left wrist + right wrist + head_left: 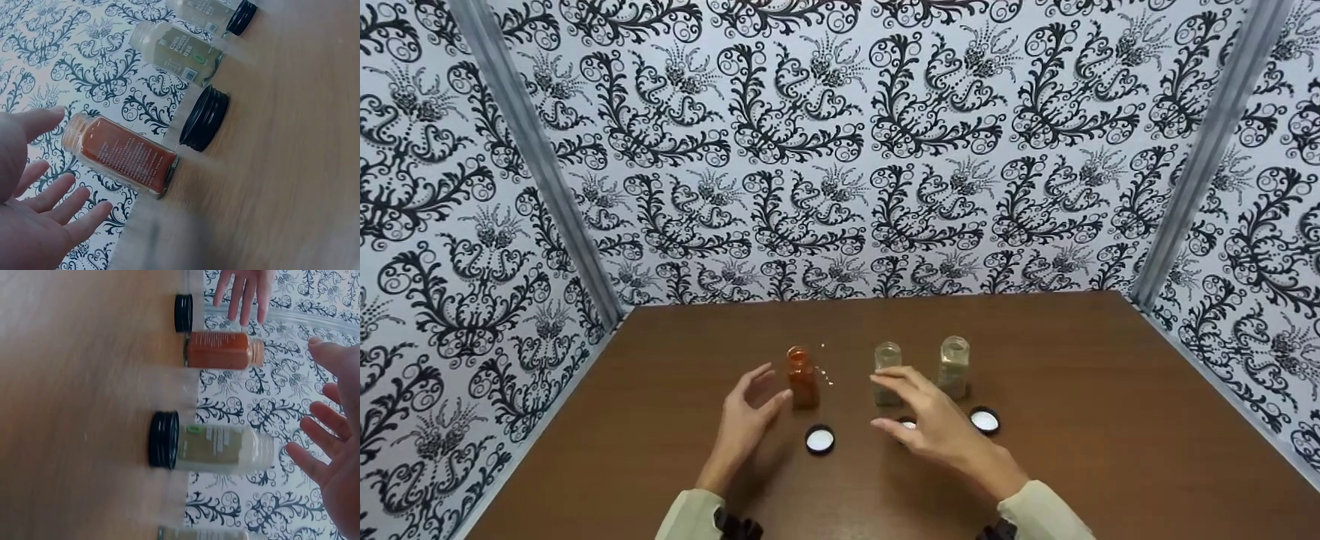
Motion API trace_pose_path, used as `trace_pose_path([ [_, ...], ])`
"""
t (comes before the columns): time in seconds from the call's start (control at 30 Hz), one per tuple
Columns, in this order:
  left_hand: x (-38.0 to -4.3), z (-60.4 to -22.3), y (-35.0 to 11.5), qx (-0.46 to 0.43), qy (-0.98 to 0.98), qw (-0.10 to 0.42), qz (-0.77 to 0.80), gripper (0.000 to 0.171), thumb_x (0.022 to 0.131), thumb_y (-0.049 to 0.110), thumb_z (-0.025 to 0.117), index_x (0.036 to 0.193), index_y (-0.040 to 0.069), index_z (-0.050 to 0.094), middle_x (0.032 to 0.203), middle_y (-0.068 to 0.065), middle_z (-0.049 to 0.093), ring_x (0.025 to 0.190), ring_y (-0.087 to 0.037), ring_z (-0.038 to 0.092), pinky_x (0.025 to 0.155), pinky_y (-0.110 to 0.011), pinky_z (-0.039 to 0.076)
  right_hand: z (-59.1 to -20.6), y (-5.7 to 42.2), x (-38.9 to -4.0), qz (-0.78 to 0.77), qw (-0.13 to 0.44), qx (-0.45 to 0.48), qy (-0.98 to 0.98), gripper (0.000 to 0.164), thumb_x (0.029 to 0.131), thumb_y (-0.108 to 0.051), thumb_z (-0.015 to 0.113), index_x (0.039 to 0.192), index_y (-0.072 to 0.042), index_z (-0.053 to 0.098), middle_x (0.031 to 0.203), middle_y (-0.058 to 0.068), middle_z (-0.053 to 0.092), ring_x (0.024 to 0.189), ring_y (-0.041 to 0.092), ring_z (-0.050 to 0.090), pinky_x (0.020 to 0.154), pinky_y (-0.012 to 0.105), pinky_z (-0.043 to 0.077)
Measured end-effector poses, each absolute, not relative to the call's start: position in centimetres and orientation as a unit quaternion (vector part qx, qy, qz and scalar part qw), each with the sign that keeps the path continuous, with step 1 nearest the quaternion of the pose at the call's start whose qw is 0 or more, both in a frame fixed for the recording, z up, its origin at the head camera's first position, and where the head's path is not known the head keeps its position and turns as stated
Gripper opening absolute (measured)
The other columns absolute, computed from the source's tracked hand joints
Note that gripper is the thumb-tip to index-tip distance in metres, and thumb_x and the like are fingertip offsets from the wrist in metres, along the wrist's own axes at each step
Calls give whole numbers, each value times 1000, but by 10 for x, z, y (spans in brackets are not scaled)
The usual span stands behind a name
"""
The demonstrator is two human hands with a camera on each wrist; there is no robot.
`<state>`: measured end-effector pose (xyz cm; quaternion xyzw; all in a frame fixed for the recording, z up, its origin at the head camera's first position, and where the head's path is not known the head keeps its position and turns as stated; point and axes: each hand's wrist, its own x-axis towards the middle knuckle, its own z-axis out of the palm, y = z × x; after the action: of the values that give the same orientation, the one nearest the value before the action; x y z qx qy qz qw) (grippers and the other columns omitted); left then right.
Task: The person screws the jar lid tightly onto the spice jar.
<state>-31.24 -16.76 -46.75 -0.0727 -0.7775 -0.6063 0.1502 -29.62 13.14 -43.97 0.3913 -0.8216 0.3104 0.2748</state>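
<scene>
An uncapped glass spice jar of orange-red powder point(803, 382) stands upright on the table, with my left hand point(748, 412) just left of it, fingers spread and holding nothing. My right hand point(934, 416) hovers in front of the middle jar of greenish powder point(216, 447), fingers apart and no object in them; in the head view it partly covers that jar. A third jar point(955, 367), paler, stands to the right, also without its lid. Black lids with white liners lie before the jars: one lid point(820, 439) by the orange jar, another lid point(984, 421) at right, and a middle lid point(164, 440) half hidden by my right hand.
The jars and lids stand on a brown wooden table point(660, 450). Small pale crumbs point(825, 375) lie right of the orange jar. Patterned black-and-white walls point(810, 150) enclose the back and both sides, with grey strips at the corners.
</scene>
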Motion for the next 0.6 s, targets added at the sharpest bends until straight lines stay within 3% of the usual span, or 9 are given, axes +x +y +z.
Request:
trace_pose_path([
  [0.3,-325,-475,-161,-60,-769,144,-620,62,89,14,77,141,-3,49,140,-28,54,131,-46,52,88,-33,58,-444,111,-293,334,190,384,-840,54,91,-32,74,139,-13,57,140,2,56,129,23,58,106,41,50],
  [0.6,-340,-477,-150,-89,-765,173,-614,73,83,12,82,143,-5,45,142,-31,53,136,-47,47,108,-57,44,-450,92,-292,320,70,343,-881,64,95,-46,65,149,-17,46,149,3,46,136,27,51,111,50,43],
])
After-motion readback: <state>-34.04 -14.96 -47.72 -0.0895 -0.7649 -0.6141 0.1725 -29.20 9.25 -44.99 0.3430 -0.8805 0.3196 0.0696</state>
